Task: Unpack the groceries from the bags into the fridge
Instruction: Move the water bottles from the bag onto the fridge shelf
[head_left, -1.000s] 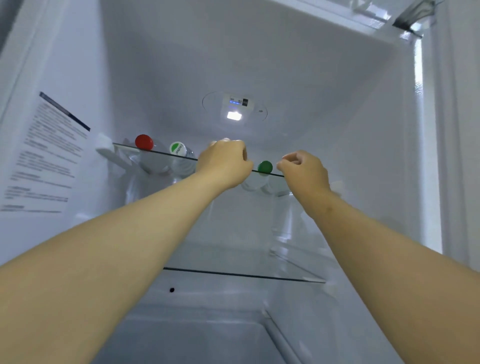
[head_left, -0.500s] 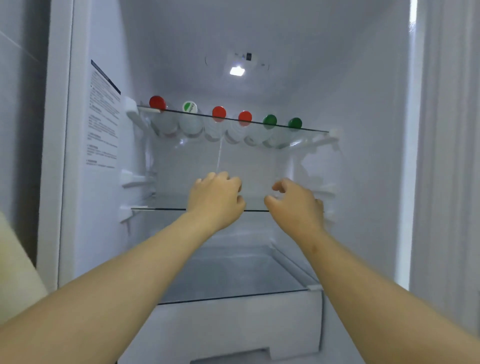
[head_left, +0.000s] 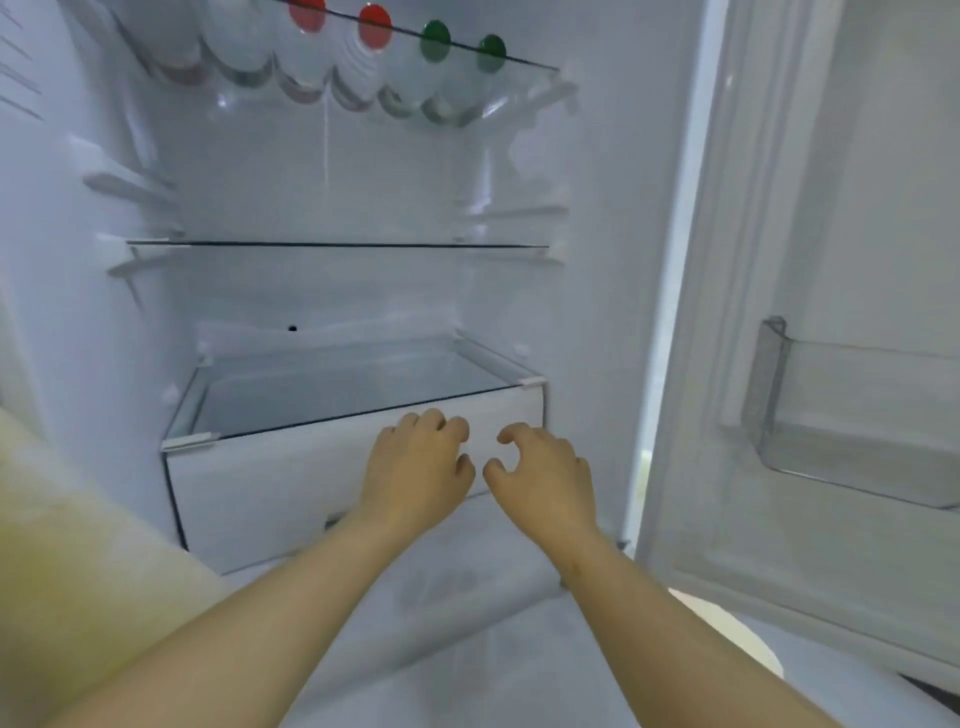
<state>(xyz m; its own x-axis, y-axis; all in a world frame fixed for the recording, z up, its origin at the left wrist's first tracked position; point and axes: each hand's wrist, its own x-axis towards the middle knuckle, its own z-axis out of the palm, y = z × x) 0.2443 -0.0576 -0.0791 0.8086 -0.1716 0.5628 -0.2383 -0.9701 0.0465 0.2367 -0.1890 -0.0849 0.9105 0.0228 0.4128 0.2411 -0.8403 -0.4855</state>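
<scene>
- both my hands are empty — my left hand (head_left: 415, 462) and right hand (head_left: 540, 467) hang side by side before the white drawer (head_left: 270, 483), fingers loosely curled, pinching nothing.
- the bottles (head_left: 363, 57) lie in a row on the top glass shelf (head_left: 519, 62), caps toward me; i'd guess lying flat lets them fit under the ceiling.
- the middle shelf (head_left: 337, 244) is bare, as is the door bin (head_left: 857, 415).
- no bags in view — probably i need to fetch more.
</scene>
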